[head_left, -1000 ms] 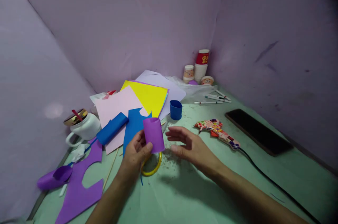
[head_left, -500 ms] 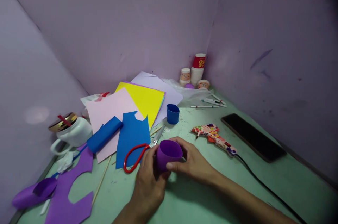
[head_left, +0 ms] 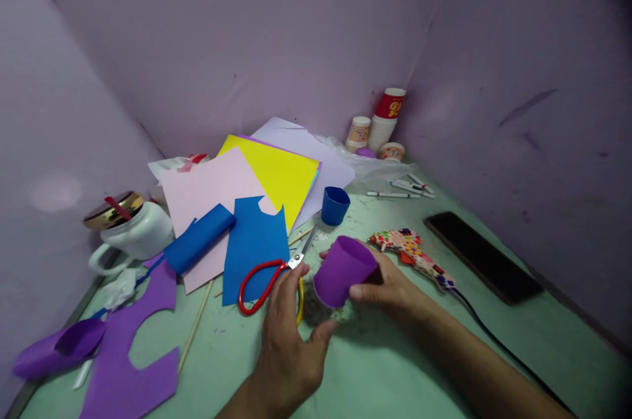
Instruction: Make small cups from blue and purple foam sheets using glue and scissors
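Note:
A purple foam cup [head_left: 343, 272] is gripped by my right hand [head_left: 390, 284], thumb on the near side and fingers behind it. The cup tilts, its rim leaning to the right. Just left of it, my left hand [head_left: 293, 333] is off the cup, thumb and fingers apart with nothing between them. Red-handled scissors [head_left: 257, 284] lie beyond the left fingers, their blades pointing toward a small blue foam cup [head_left: 336, 206]. A yellow ring-like edge [head_left: 301, 300] shows beside the left fingers, mostly hidden.
On the left are a cut blue sheet [head_left: 254, 261], a blue roll [head_left: 200, 241], purple cut-outs [head_left: 131, 366] and a white mug [head_left: 141, 234]. To the right lie a patterned glue gun [head_left: 415, 251] with its cord and a phone [head_left: 481, 257]. Paper cups [head_left: 382, 132] stand at the back.
My left hand has let go of the purple cup and opened. My right hand has lifted and tipped the cup. The view has shifted slightly.

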A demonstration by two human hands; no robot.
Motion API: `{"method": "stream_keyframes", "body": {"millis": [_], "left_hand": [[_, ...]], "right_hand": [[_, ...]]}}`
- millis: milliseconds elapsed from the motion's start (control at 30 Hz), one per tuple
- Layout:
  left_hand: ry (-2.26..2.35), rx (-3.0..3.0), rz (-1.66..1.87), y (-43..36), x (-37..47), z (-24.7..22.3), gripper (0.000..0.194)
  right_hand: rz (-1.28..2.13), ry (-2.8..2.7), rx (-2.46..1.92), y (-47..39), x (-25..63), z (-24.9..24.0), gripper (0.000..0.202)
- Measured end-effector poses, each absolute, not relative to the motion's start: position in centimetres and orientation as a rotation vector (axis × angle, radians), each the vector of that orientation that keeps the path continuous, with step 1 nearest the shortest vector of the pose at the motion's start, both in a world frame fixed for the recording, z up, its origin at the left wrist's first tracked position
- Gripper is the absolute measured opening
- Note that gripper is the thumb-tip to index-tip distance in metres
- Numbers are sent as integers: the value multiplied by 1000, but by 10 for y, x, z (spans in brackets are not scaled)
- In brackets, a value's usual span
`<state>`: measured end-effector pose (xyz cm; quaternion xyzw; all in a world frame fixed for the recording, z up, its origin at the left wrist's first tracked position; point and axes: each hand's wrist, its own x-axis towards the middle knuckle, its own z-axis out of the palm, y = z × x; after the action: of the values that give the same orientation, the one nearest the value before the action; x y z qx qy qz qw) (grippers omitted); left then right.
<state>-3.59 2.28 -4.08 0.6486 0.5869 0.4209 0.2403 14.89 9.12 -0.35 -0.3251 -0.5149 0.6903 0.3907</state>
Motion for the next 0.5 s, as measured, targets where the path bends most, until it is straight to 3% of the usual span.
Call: {"method": "stream_keyframes", "body": {"millis": [167,300,400,500], "left_hand": [[1751,2164,1366,24,-37,-37,40],[1852,2392,1370,36,-53,-19,22],[2158,2350,1328,50,-91,2,21],[2483,2145,1260,64,-138,18,32]], "right_hand": [[1805,-979,-823,89,155,-4,46],[1552,-1088,-1022,95,159,-12,46],[1429,-1225,-1190,99,155,-14,63],[1284,-1399,-1331,97,148,-11,70]]}}
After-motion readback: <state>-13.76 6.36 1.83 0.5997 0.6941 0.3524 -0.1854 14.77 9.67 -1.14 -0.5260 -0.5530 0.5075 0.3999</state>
